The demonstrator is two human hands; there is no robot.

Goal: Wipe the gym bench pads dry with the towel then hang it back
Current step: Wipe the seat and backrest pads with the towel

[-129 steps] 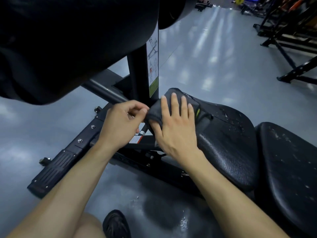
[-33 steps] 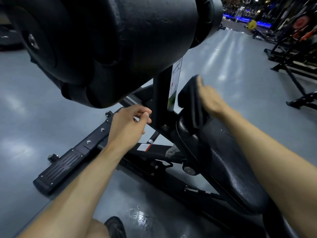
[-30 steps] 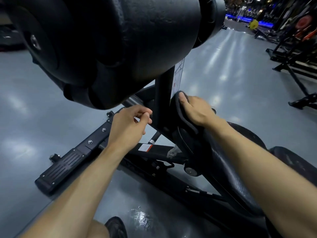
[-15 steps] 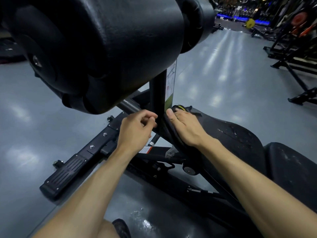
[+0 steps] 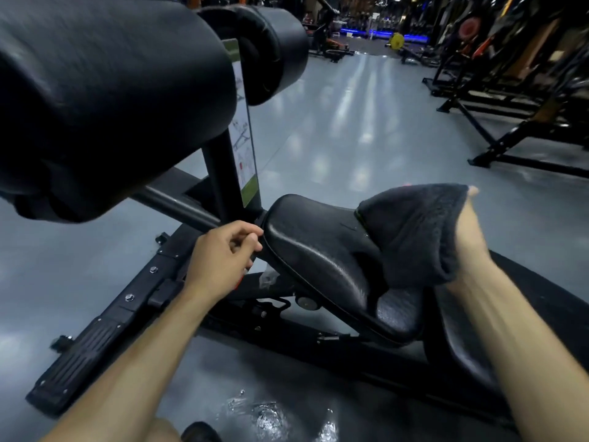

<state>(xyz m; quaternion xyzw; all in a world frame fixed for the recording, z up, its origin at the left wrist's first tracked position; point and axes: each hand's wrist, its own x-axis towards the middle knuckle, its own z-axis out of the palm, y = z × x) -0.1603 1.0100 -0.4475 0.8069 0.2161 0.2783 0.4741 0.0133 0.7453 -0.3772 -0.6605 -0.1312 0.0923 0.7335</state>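
Your right hand [image 5: 471, 244] holds the dark towel [image 5: 414, 234], draped over its fingers so their curl is hidden, at the rear of the seat pad [image 5: 312, 244]. Your left hand [image 5: 223, 253], loosely curled and holding nothing, rests at the pad's front edge. The next pad [image 5: 462, 346] lies just behind. To wipe well, press the towel flat and draw long overlapping strokes, probably front to back, then cover the seams.
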